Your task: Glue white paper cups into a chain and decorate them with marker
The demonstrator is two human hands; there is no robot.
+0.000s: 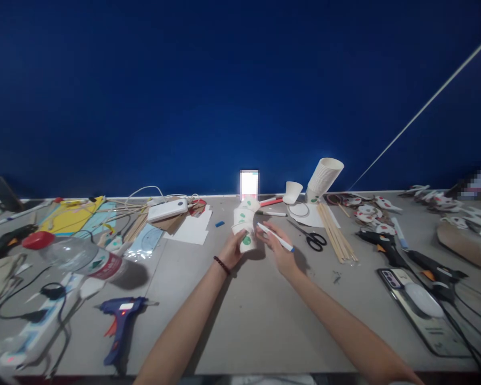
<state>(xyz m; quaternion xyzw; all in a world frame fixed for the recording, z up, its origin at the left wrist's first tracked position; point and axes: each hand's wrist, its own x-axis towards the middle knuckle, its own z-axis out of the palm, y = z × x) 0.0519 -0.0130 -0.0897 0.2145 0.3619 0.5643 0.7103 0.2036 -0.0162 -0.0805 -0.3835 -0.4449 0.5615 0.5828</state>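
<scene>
My left hand (233,250) grips white paper cups (242,216) with green marks, joined end to end in a short column over the middle of the table. The fingers wrap round the nearest cup. Held in my right hand (281,254) is a white marker (276,236) with a blue end, its other end pointing toward the cups. Whether the marker touches the cup I cannot tell. Behind the cups glows a bright upright screen (249,184). A red marker (271,202) and black-handled scissors (316,241) lie near my right hand.
A tall stack of paper cups (324,176) leans beside a single cup (292,191). Wooden sticks (336,235) lie to the right. A blue glue gun (122,321), a bottle (84,256) and a power strip (40,331) occupy the left; a phone (420,315) lies front right.
</scene>
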